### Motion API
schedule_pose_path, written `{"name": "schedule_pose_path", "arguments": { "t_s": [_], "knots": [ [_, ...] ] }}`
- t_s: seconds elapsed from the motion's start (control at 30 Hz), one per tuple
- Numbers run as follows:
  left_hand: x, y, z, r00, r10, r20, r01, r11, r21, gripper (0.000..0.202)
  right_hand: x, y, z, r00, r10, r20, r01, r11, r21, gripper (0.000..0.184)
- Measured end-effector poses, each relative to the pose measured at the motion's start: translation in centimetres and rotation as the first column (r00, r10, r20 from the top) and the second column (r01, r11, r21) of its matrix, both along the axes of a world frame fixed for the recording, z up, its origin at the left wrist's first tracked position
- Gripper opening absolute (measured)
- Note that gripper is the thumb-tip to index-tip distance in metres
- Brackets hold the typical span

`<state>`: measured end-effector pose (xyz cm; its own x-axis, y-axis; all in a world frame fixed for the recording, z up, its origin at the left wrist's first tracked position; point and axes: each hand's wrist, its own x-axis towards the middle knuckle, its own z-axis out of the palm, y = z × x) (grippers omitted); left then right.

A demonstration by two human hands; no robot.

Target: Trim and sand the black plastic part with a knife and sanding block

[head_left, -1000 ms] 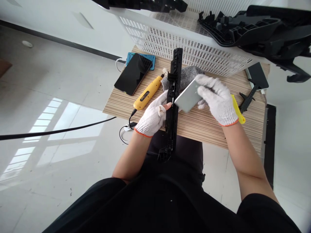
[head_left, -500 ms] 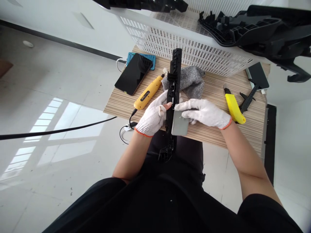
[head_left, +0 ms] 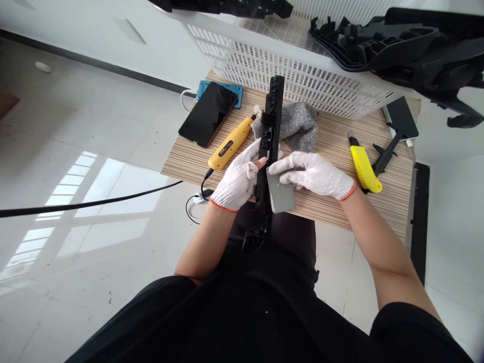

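Observation:
A long black plastic trim part stands lengthwise in front of me, its lower end near my lap. My left hand, in a white knit glove with the thumb tip bare, is closed around its middle. My right hand, gloved too, grips a flat grey rectangular pad whose edge lies against the part's right side. Some right fingertips are hidden behind the pad. Beyond the part, a grey cloth lies crumpled on the table.
On the wood-grain table lie a yellow corded tool, a black phone, a yellow-handled knife, a black caliper and a dark flat device. Behind stands a white mesh basket with black plastic parts.
The pad has tilted slightly and my right hand has shifted a little left. The black part's lower end has swung slightly left; my left hand keeps its hold.

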<state>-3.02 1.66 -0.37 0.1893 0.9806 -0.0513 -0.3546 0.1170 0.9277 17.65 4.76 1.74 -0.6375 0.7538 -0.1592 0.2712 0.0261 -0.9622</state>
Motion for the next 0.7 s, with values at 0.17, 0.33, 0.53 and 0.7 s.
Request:
{"name": "schedule_pose_path", "arguments": {
  "t_s": [0.17,0.33,0.53,0.7],
  "knots": [
    [-0.1,0.0,0.3,0.999,0.035,-0.035,-0.033,0.998,0.053,0.038,0.2,0.1,0.0,0.989,-0.146,-0.038,0.149,0.984,0.096,0.024],
    [0.0,0.1,-0.2,0.998,0.036,-0.054,-0.031,0.996,0.086,0.041,0.8,0.2,0.5,0.963,-0.250,-0.096,0.245,0.967,-0.062,0.030],
    [0.1,0.1,-0.5,0.999,0.041,-0.012,-0.041,0.998,0.040,0.044,-0.4,-0.3,0.4,0.998,-0.061,0.029,0.066,0.980,-0.186,0.021],
    [-0.1,0.0,-0.3,0.999,0.036,-0.016,-0.036,0.999,-0.002,0.046,0.5,0.3,0.5,0.971,-0.237,0.030,0.238,0.969,-0.068,0.018]
  ]
}}
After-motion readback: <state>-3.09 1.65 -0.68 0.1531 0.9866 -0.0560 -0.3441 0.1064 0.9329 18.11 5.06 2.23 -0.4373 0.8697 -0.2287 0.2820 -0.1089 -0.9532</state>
